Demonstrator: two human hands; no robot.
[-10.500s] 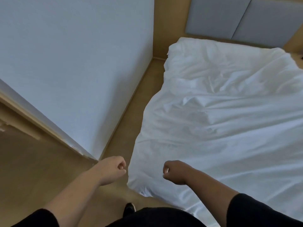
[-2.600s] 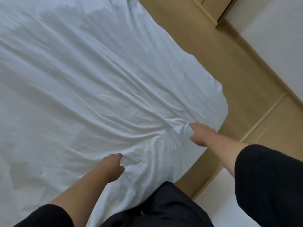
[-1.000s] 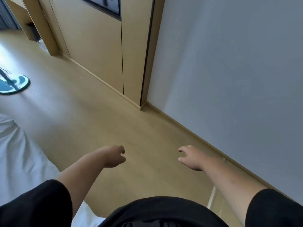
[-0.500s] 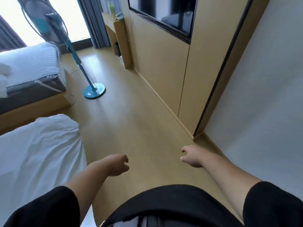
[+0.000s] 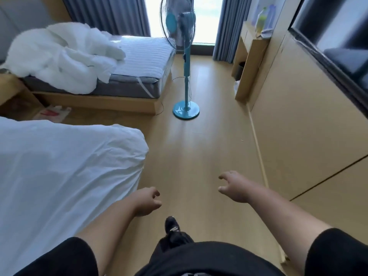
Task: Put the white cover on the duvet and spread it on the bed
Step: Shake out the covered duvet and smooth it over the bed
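We note the white covered duvet (image 5: 59,166) spread flat, long axis unclear, left of our empty, loosely curled left hand (image 5: 146,201) and right hand (image 5: 235,186).

- Duvet (image 5: 59,166) on near bed: white cloth, matt, lightly creased.
- Crumpled bedding (image 5: 59,54) on far bed: white, soft, fluffy-looking cloth.
- Mattress pad (image 5: 143,54): white quilted cloth, ribbed stitching; grey mattress (image 5: 123,89) side below.
- Floor (image 5: 199,156): pale wood-look boards, smooth, faint sheen.
- Wall panels (image 5: 298,116): matt light wood.
- Fan (image 5: 184,62): teal plastic, glossy base.
- Curtains (image 5: 107,14): grey-blue pleated cloth.
- Screen (image 5: 338,42): glossy black.
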